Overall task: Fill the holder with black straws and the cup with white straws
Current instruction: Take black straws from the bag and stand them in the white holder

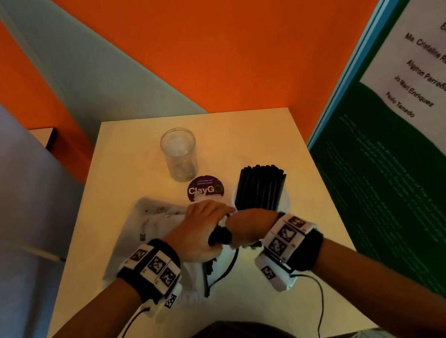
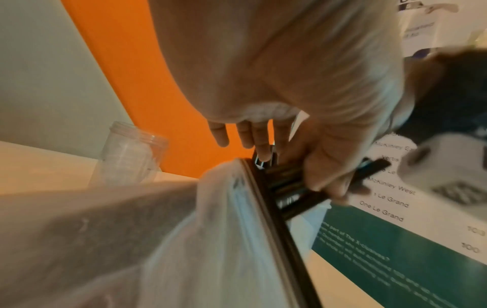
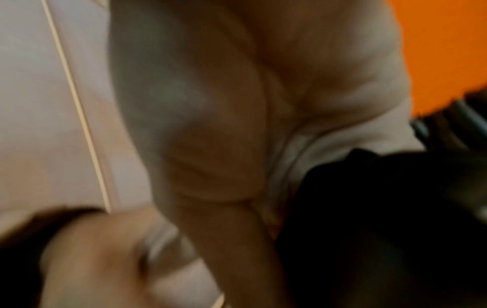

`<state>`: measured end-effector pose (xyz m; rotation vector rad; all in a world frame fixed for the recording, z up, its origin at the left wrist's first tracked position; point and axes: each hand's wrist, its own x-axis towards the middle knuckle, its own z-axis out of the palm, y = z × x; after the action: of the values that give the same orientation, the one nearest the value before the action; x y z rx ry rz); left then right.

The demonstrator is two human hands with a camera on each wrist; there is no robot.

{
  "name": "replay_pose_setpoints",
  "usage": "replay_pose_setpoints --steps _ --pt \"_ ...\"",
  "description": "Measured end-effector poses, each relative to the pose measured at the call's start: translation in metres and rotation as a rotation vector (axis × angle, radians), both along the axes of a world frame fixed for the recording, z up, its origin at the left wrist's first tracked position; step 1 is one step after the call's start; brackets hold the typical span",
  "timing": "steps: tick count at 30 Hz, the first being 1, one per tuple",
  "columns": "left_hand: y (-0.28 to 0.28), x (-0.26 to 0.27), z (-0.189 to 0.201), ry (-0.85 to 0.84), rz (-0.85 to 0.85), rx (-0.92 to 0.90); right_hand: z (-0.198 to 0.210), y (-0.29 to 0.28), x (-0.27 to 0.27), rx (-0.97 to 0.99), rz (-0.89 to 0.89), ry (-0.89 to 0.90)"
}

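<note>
A white holder (image 1: 286, 208) at the table's right is packed with upright black straws (image 1: 261, 189). The clear plastic cup (image 1: 179, 154) stands towards the back with no straws in it; the left wrist view shows the cup (image 2: 129, 154) too. My left hand (image 1: 207, 227) and right hand (image 1: 243, 233) meet in front of the holder and both grip a bundle of black straws (image 1: 219, 237). In the left wrist view the thumb and fingers (image 2: 263, 145) curl round this bundle (image 2: 287, 187), beside a clear plastic bag (image 2: 210, 229). The right wrist view is blurred.
Plastic bags with white straws (image 1: 152, 220) lie on the table's left half, partly under my left wrist. A purple round sticker (image 1: 204, 189) sits between cup and holder. An orange wall backs the table (image 1: 268, 134); a green poster board (image 1: 391, 203) stands at the right.
</note>
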<state>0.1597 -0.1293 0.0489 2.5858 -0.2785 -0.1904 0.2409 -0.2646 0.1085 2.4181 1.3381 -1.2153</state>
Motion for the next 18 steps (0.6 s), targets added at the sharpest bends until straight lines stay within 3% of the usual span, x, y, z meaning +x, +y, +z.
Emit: replay_pose_setpoints --steps 6,8,10,14,18 --pt "-0.033 0.016 0.01 0.05 0.061 -0.316 0.063 -0.034 0.012 0.112 -0.065 0.005" --pt "-0.04 0.023 0.016 0.031 0.107 -0.343 0.075 -0.045 0.015 0.188 -0.085 0.006" --pt "-0.042 0.027 0.02 -0.027 0.119 -0.37 0.084 -0.054 0.021 0.357 -0.165 -0.003" --pt "-0.045 0.036 0.024 -0.072 0.2 -0.482 0.08 -0.061 0.021 0.961 -0.539 0.063" --pt "-0.051 0.045 0.03 -0.069 0.209 -0.515 0.062 -0.055 0.015 1.2 -0.602 0.106"
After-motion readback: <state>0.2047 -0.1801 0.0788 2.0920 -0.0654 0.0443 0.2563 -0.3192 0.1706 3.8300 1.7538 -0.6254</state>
